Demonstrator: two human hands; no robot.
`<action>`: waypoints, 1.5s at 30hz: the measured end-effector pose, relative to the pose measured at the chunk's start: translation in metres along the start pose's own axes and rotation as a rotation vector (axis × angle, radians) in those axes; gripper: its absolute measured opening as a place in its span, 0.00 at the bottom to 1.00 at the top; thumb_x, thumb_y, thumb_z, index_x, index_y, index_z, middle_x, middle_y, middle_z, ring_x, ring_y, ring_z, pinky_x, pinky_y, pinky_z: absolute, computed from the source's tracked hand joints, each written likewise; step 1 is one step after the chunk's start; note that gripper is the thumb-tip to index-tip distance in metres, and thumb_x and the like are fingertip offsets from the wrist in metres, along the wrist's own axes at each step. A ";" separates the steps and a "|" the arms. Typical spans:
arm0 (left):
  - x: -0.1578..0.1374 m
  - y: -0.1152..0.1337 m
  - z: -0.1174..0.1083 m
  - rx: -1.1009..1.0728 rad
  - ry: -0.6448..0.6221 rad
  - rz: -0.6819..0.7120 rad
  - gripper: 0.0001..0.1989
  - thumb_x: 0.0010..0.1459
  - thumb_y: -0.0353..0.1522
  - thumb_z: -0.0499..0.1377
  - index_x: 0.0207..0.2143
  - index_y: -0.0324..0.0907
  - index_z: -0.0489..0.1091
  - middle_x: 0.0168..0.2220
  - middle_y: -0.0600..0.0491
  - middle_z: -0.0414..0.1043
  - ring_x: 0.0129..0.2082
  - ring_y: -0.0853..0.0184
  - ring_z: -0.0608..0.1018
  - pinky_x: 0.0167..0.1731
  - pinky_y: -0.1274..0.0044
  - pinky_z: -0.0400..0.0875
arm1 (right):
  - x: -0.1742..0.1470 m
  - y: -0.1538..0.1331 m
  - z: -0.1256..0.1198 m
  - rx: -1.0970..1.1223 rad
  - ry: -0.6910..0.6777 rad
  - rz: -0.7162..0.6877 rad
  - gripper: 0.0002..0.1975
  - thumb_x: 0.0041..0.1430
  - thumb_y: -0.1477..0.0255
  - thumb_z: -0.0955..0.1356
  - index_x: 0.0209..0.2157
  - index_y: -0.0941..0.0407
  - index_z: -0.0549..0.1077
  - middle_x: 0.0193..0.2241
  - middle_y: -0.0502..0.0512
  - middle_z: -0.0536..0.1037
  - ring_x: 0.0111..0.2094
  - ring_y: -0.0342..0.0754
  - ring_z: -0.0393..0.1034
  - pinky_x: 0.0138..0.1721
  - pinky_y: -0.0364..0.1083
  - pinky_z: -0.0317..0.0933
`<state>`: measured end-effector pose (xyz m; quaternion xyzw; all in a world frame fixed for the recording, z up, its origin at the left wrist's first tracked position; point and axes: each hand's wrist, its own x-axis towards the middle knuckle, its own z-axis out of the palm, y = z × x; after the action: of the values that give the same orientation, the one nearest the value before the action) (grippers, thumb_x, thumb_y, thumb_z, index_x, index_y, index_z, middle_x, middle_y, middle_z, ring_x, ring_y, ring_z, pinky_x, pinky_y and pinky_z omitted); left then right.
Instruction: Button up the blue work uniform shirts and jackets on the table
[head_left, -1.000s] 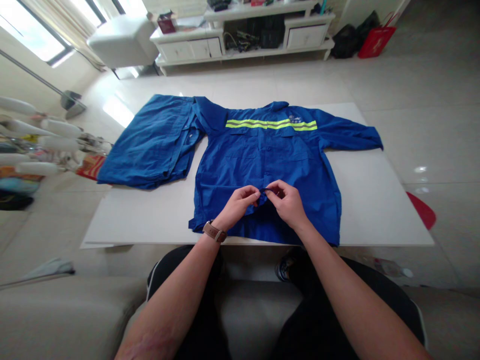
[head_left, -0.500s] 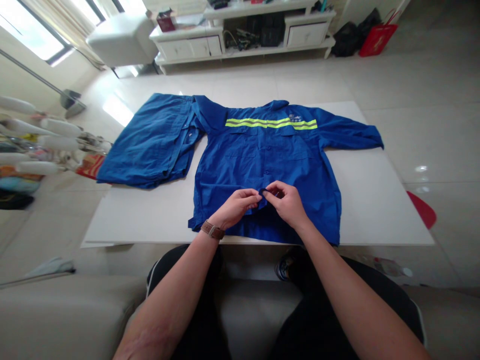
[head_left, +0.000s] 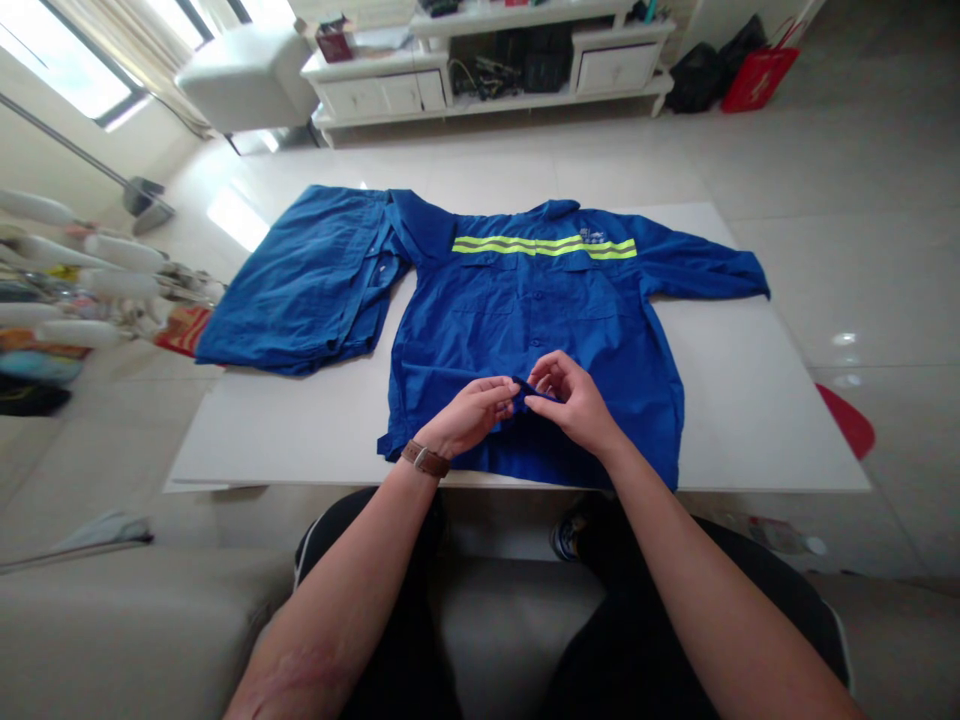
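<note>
A blue work jacket (head_left: pixel 469 320) lies front up on the white table (head_left: pixel 757 400), its collar pointing away from me and a yellow-grey reflective band across the chest. Buttons run down its middle. At the lower front, my left hand (head_left: pixel 480 408) pinches the front edge of the jacket between thumb and fingers, lifting it slightly. My right hand (head_left: pixel 571 402) is right beside it, fingers curled and thumb on the raised cloth. Whether a button sits between the fingers is hidden.
Folded blue cloth (head_left: pixel 300 280), perhaps another garment, lies at the table's left, by the jacket's sleeve. Beyond stand a white TV cabinet (head_left: pixel 375 97), a grey stool (head_left: pixel 247 75) and a red bag (head_left: pixel 759 80). A red rounded object (head_left: pixel 847 420) shows past the table's right edge.
My right hand's fingers have opened a little and drawn slightly right from the left fingertips. The left hand keeps its pinch on the jacket's edge.
</note>
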<state>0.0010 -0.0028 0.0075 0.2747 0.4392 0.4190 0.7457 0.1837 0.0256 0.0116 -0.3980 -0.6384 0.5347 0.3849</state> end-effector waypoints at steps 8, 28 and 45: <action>0.002 -0.003 -0.001 0.041 0.012 0.038 0.14 0.48 0.38 0.73 0.29 0.40 0.72 0.25 0.57 0.68 0.26 0.75 0.72 0.31 0.81 0.68 | 0.000 0.007 0.003 -0.162 -0.020 0.026 0.11 0.49 0.68 0.73 0.34 0.54 0.71 0.31 0.49 0.74 0.33 0.45 0.67 0.33 0.43 0.60; 0.004 -0.006 -0.004 -0.002 0.050 -0.011 0.11 0.49 0.31 0.69 0.32 0.38 0.69 0.24 0.57 0.71 0.27 0.74 0.76 0.35 0.80 0.69 | -0.001 0.000 0.000 -0.380 -0.018 -0.192 0.02 0.54 0.75 0.72 0.29 0.57 0.79 0.26 0.49 0.77 0.26 0.41 0.66 0.29 0.42 0.57; 0.014 -0.018 -0.011 0.634 0.088 0.269 0.11 0.61 0.39 0.61 0.35 0.39 0.71 0.26 0.57 0.69 0.24 0.74 0.70 0.26 0.81 0.62 | 0.000 0.012 0.002 -0.341 0.035 0.047 0.06 0.55 0.68 0.72 0.28 0.56 0.80 0.25 0.51 0.80 0.27 0.45 0.73 0.31 0.43 0.62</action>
<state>0.0018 0.0008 -0.0177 0.5299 0.5392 0.3674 0.5418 0.1833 0.0258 -0.0008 -0.4815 -0.7038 0.4203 0.3101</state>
